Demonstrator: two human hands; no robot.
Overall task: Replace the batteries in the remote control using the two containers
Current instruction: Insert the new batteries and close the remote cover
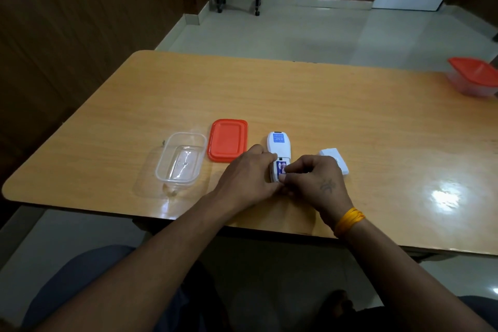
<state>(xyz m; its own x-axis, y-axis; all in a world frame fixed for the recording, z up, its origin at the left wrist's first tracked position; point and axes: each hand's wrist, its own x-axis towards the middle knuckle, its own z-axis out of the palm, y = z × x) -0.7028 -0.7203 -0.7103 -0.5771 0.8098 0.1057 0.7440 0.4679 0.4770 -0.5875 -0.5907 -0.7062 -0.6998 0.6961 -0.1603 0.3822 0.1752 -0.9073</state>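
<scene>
we take the remote control [279, 147] as landmark: it lies face down on the wooden table [323, 105], battery bay open at its near end, blue-labelled batteries [282, 168] visible in the bay.

our left hand [248, 175] curls around the remote's left edge and near end, holding the body steady. our right hand [314, 178] is bunched at the bay, fingertips pinching at the near end of a battery; whether the cell is coming out or being seated we cannot tell.

just right of the remote lies the white battery cover [335, 160], partly hidden behind the right hand. just left of the remote lies the orange lid [227, 140], and further left the clear open container [180, 160], which looks to hold nothing. far right of the remote, at the table's edge, sits the second container [474, 77], orange lid on, contents not visible.

notes for doing this step well, as judgement:
- keep the left hand clamping the body so the remote does not slide on the glossy top.
- work the cell from one end only, pushing against the spring, then tilt; do not pry at the middle.
- check polarity marks in the bay; they are too small to read here.
- keep cells from different containers apart, so used and fresh cells do not mix.
- leave the cover within reach.
</scene>
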